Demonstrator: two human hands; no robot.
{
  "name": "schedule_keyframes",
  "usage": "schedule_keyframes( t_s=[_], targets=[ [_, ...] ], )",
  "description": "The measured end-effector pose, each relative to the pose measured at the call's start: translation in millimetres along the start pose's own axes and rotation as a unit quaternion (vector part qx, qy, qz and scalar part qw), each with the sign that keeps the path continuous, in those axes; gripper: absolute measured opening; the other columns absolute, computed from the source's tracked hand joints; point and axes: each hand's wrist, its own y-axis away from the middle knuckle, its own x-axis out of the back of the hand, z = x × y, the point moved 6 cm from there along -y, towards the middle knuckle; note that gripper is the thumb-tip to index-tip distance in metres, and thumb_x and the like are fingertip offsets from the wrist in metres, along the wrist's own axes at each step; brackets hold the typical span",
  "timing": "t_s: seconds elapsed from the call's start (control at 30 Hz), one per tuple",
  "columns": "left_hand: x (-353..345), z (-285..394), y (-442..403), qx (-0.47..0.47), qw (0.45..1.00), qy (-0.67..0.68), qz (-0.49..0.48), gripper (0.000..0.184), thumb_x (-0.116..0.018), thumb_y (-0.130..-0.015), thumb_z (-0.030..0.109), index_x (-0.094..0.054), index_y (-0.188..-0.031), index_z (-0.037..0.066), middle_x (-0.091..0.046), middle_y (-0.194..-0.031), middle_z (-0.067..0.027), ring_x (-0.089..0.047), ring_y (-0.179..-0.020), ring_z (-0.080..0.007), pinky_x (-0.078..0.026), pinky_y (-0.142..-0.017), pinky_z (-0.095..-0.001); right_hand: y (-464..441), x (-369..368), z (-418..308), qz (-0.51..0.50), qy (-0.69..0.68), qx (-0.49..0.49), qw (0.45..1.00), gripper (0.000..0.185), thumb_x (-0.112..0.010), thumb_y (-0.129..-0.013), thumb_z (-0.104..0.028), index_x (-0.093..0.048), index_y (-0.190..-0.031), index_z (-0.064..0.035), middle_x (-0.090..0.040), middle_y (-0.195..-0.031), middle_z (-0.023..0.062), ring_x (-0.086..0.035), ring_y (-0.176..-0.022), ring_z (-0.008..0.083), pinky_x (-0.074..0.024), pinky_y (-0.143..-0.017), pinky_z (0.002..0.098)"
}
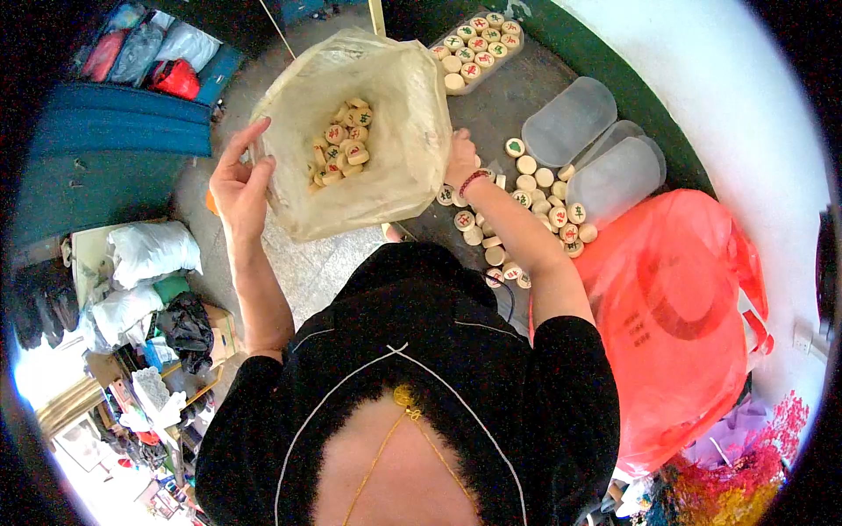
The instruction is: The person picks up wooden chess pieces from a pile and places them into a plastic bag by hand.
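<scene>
A translucent, yellowish plastic bag (pixel 386 167) hangs with its mouth facing me, and several Chinese chess pieces (pixel 342 145) lie at its bottom. My left hand (pixel 241 180) is at the bag's left rim, thumb and index finger apart on its edge; the other fingers are partly hidden. At the right rim, my right hand (pixel 460 159) is closed against the bag, its fingertips mostly out of sight. Loose round wooden pieces (pixel 544 197) are spread on the dark tabletop beside my right wrist, some standing on edge.
A clear plastic box (pixel 491 66) filled with rows of pieces stands at the back of the table. Frosted plastic box parts (pixel 570 121) lie right of the loose pieces. A large red plastic bag (pixel 667 324) bulges near my right arm. Left are blue cabinets (pixel 132 118) and piled bags (pixel 153 254).
</scene>
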Motion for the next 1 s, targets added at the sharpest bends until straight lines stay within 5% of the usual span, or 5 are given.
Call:
schedule_keyframes(
  t_s=[0.47, 0.7, 0.77, 0.93, 1.0],
  targets=[
    [2.4, -1.0, 6.8, 0.036, 0.998, -0.044, -0.012, 0.043, -0.051, -0.071, -0.008, -0.054, -0.112, -0.001, -0.056, -0.115, -0.0089, -0.054, -0.098, -0.0117, -0.041, -0.083, -0.0226, -20.9, -49.6, -0.4, -0.059, 0.106, 0.120, 0.985, 0.028, -0.050, -0.079, -0.021, -0.062, -0.091, 0.0013, -0.061, -0.094, 0.0178, -0.060, -0.083, 0.0330, -0.0501, -0.071, 0.0395],
    [1.7, -3.6, 8.3, 0.002, 1.000, -0.003, -0.016, 0.041, -0.048, -0.071, -0.007, -0.058, -0.109, 0.004, -0.057, -0.098, 0.0027, -0.039, -0.050, 0.0018, -0.031, -0.046, -0.0140, 0.2, 31.0, 50.5, -0.215, -0.207, -0.071, 0.952, 0.033, -0.056, -0.078, -0.024, -0.058, -0.097, 0.0029, -0.062, -0.096, 0.0161, -0.062, -0.085, 0.0275, -0.0492, -0.075, 0.0391],
    [-1.2, -2.8, 8.8, -0.002, 1.000, -0.009, -0.026, 0.041, -0.048, -0.071, -0.007, -0.058, -0.109, 0.005, -0.057, -0.097, 0.0028, -0.039, -0.050, 0.0020, -0.031, -0.045, -0.0140, 14.8, 23.4, 79.5, -0.221, -0.392, -0.160, 0.879, 0.035, -0.058, -0.079, -0.026, -0.057, -0.099, 0.0021, -0.062, -0.096, 0.0155, -0.061, -0.086, 0.0270, -0.0485, -0.078, 0.0393],
    [-7.1, -4.6, 9.5, 0.016, 1.000, 0.000, -0.019, 0.041, -0.049, -0.070, -0.008, -0.059, -0.108, 0.005, -0.057, -0.097, 0.0031, -0.037, -0.048, 0.0031, -0.029, -0.044, -0.0140, 41.2, 37.3, 82.4, -0.066, -0.945, -0.215, 0.238, 0.041, -0.061, -0.081, -0.028, -0.049, -0.109, -0.0012, -0.053, -0.108, 0.0167, -0.051, -0.101, 0.0302, -0.0527, -0.073, 0.0406],
    [-7.7, -4.3, 9.6, 0.014, 1.000, 0.000, -0.020, 0.041, -0.049, -0.070, -0.008, -0.059, -0.108, 0.005, -0.057, -0.097, 0.0027, -0.036, -0.048, 0.0030, -0.029, -0.044, -0.0140, 45.0, 59.9, 75.6, -0.031, -0.948, -0.221, 0.229, 0.050, -0.059, -0.081, -0.036, -0.045, -0.115, -0.0013, -0.047, -0.116, 0.0180, -0.043, -0.110, 0.0336, -0.0540, -0.064, 0.0350]
  ],
)
